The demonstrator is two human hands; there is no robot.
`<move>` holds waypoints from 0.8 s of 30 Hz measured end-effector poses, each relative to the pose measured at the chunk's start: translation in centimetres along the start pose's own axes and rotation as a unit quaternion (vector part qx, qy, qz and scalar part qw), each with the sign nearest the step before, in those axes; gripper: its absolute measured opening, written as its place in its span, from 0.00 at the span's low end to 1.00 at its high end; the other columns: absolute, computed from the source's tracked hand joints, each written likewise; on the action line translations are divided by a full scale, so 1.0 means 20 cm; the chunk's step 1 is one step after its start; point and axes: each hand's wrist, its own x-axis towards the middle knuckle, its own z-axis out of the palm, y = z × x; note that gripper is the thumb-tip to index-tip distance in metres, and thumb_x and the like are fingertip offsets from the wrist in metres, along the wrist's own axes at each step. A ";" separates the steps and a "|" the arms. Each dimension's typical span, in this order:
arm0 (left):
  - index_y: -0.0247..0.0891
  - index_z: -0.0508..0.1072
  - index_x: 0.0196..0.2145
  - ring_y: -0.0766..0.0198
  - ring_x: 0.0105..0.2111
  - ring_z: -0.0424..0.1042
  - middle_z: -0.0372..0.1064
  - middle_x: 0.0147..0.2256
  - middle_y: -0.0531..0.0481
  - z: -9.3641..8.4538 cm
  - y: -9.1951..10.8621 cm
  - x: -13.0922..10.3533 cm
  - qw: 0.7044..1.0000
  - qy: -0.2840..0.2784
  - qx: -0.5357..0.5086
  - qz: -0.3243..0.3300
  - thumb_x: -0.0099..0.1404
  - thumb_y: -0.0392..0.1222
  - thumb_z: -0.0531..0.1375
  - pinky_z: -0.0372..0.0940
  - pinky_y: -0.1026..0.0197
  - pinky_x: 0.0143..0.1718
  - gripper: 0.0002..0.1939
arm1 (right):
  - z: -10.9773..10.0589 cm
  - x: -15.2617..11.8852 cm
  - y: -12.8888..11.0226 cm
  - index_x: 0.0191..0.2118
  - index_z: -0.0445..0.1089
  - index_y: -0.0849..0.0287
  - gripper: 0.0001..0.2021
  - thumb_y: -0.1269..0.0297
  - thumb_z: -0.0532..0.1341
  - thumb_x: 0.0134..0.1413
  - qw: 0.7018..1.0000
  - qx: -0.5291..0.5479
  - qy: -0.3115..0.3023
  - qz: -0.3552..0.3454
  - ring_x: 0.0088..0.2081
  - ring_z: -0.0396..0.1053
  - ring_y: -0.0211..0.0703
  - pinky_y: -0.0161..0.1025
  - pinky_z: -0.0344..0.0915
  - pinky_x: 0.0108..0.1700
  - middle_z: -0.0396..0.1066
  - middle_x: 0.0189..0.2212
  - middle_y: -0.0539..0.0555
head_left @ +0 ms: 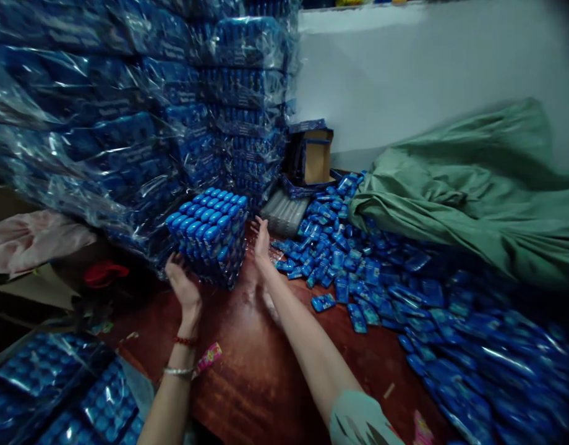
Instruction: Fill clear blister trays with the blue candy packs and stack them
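Observation:
A squared block of small blue packets, stacked in tight rows with rounded tops showing, stands on the reddish-brown tabletop. My left hand is at the block's near left side, fingers extended and slightly curled; I cannot tell whether they touch it. To the block's right is my right hand, open, with its fingers stretched out and a gap between it and the packets. Neither hand holds anything. Just beyond my right hand lies a bundle of clear plastic.
Loose blue packets are heaped along the right under a green cloth. Plastic-wrapped stacks rise at the left and back. An open cardboard box stands behind. Wrapped packets fill the lower left. A pink wrapper lies near my left wrist.

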 end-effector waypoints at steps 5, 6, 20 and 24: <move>0.38 0.67 0.48 0.59 0.47 0.66 0.67 0.46 0.46 -0.18 0.05 -0.35 0.986 0.027 0.108 0.124 0.68 0.47 0.49 0.60 0.51 0.54 0.16 | -0.53 -0.26 0.00 0.44 0.72 0.58 0.17 0.54 0.58 0.53 0.983 -0.175 0.042 -0.024 0.58 0.56 0.52 0.54 0.43 0.63 0.69 0.49 0.58; 0.39 0.68 0.47 0.59 0.46 0.67 0.67 0.44 0.46 -0.18 0.05 -0.43 0.983 -0.043 0.122 0.131 0.68 0.45 0.50 0.61 0.52 0.53 0.14 | -0.62 -0.29 0.00 0.43 0.73 0.57 0.15 0.57 0.60 0.51 0.974 -0.223 0.038 -0.027 0.60 0.52 0.54 0.57 0.39 0.63 0.68 0.50 0.58; 0.34 0.61 0.57 0.42 0.58 0.56 0.57 0.57 0.31 0.77 -0.24 -0.44 0.782 -0.448 0.416 0.122 0.67 0.43 0.50 0.54 0.37 0.55 0.23 | -1.15 -0.66 -0.02 0.57 0.64 0.56 0.20 0.62 0.52 0.61 0.799 -0.586 -0.048 -0.127 0.63 0.49 0.55 0.63 0.45 0.61 0.58 0.60 0.61; 0.31 0.60 0.58 0.47 0.55 0.61 0.61 0.53 0.31 0.66 -0.23 -0.55 0.768 -0.478 0.404 0.136 0.68 0.43 0.48 0.58 0.43 0.54 0.23 | -1.25 -0.76 -0.08 0.54 0.67 0.55 0.18 0.60 0.52 0.61 0.835 -0.540 -0.005 -0.103 0.61 0.54 0.53 0.60 0.49 0.61 0.61 0.57 0.60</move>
